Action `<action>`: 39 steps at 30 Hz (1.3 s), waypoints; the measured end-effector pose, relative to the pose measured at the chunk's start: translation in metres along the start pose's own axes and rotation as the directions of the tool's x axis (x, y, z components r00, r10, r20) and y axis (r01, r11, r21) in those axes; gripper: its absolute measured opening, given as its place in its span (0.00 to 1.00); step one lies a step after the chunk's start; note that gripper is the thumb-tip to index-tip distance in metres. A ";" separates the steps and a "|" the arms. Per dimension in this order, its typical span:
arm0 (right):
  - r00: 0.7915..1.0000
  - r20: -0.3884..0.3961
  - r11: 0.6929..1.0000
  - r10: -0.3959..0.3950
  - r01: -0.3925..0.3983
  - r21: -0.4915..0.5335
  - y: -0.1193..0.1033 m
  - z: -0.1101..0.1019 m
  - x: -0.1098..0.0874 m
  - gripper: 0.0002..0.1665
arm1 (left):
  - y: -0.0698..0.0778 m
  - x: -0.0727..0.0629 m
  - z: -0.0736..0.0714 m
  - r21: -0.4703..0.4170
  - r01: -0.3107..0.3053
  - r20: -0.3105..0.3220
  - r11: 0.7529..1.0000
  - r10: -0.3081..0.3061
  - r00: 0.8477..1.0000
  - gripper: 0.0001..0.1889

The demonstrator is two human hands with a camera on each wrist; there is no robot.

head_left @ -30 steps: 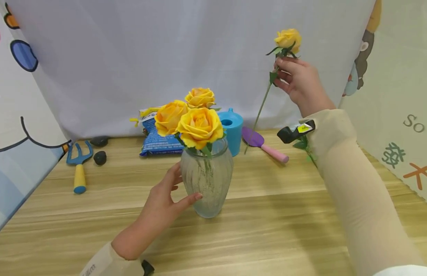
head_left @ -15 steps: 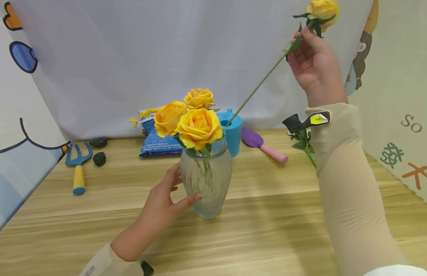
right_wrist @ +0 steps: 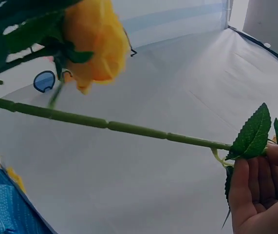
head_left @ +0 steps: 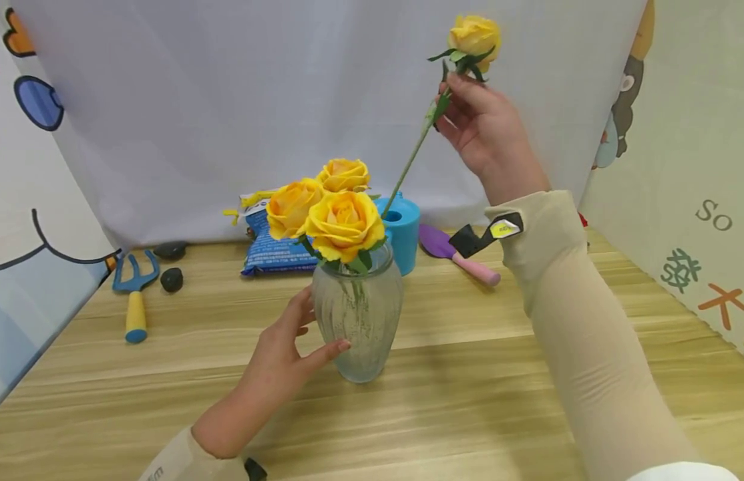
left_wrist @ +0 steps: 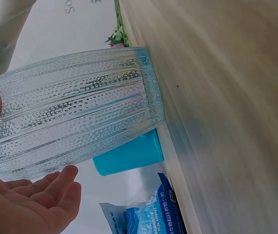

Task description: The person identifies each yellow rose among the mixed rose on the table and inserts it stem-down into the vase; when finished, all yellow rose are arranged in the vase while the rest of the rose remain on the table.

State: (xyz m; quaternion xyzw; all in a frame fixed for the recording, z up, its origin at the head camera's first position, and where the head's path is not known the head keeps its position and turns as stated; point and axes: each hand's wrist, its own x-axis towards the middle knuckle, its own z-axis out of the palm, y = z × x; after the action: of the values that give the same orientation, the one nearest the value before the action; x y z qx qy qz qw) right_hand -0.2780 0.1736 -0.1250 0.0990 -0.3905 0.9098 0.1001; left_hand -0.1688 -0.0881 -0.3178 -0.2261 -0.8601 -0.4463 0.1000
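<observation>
A ribbed glass vase [head_left: 362, 327] stands upright on the table with three yellow roses [head_left: 344, 224] in it. My left hand [head_left: 282, 357] holds its left side, thumb in front and fingers behind. The left wrist view shows the thumb against the textured glass [left_wrist: 75, 107]. Up at the right, my right hand [head_left: 492, 133] pinches a single yellow rose [head_left: 475, 41] just below the bloom. Its green stem [head_left: 411, 160] slants down to the left, and the lower end is hidden behind the roses near the vase mouth. Leaves [right_wrist: 251, 134] on that stem sit by my fingertips.
Behind the vase are a blue watering can [head_left: 405, 234] and a blue bag [head_left: 278, 244]. A purple trowel with a pink handle [head_left: 477, 269] lies to their right. At the left lie a hand fork [head_left: 135, 294] and two dark stones [head_left: 171, 279].
My right hand first rose rightward with the rose, then came back left and lower, its stem swinging in behind the vase's roses. My left hand and the vase have stayed put.
</observation>
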 end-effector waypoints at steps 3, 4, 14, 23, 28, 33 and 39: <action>1.000 0.009 0.996 0.020 -0.020 -0.091 0.013 0.006 -0.007 0.02 | 0.001 0.000 0.000 -0.006 -0.001 -0.002 1.000 0.001 1.000 0.41; 0.999 0.009 0.993 0.031 -0.030 -0.114 0.017 0.007 -0.009 0.02 | 0.001 0.000 0.000 -0.008 -0.001 0.000 1.000 0.001 1.000 0.41; 0.987 0.106 0.974 0.117 -0.094 -0.204 0.051 0.011 -0.034 0.05 | 0.000 0.002 0.001 -0.009 -0.002 0.002 1.000 0.002 1.000 0.40; 0.973 0.119 0.927 0.196 -0.144 -0.345 0.083 0.006 -0.046 0.15 | -0.001 0.003 0.002 -0.019 0.007 0.011 1.000 -0.007 1.000 0.41; 0.973 0.116 0.914 0.198 -0.140 -0.382 0.091 0.004 -0.050 0.20 | 0.001 0.003 0.002 -0.022 0.008 0.016 1.000 -0.008 1.000 0.41; 0.970 0.131 0.898 0.205 -0.133 -0.419 0.096 -0.002 -0.058 0.22 | 0.000 0.003 0.001 -0.011 0.002 0.008 1.000 -0.002 1.000 0.40; 0.972 0.102 0.898 0.211 -0.152 -0.412 0.103 -0.013 -0.070 0.21 | -0.002 0.001 0.000 -0.010 -0.020 -0.003 1.000 0.020 1.000 0.40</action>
State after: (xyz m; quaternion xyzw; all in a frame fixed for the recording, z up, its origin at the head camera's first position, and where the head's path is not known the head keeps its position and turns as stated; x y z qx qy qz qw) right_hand -0.2389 0.1061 -0.2226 0.1048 -0.5824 0.8061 0.0043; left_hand -0.1710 -0.0890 -0.3189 -0.2345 -0.8555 -0.4497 0.1046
